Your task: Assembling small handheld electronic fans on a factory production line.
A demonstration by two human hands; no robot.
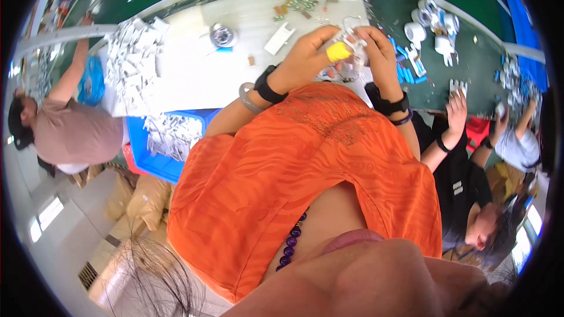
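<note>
My left hand (306,54) and my right hand (382,61) meet over the near part of the white work surface (194,53). Between their fingertips is a small whitish plastic part (355,44); its exact kind is hard to make out. Both hands are closed on it. A yellow wrap (338,52) covers one finger of my left hand. Just left of that hand lies a flat white plastic piece (279,38). Small green circuit boards (302,1) are heaped beyond my hands. Farther left stands a round silver-and-white part (223,36) with blue under it.
A large pile of white plastic pieces (135,53) covers the left side. Below it stands a blue bin (154,163) of similar pieces. On the right are white round units (415,33) and blue cylinders (404,75). Co-workers sit on both sides; one hand (456,111) reaches in near the right.
</note>
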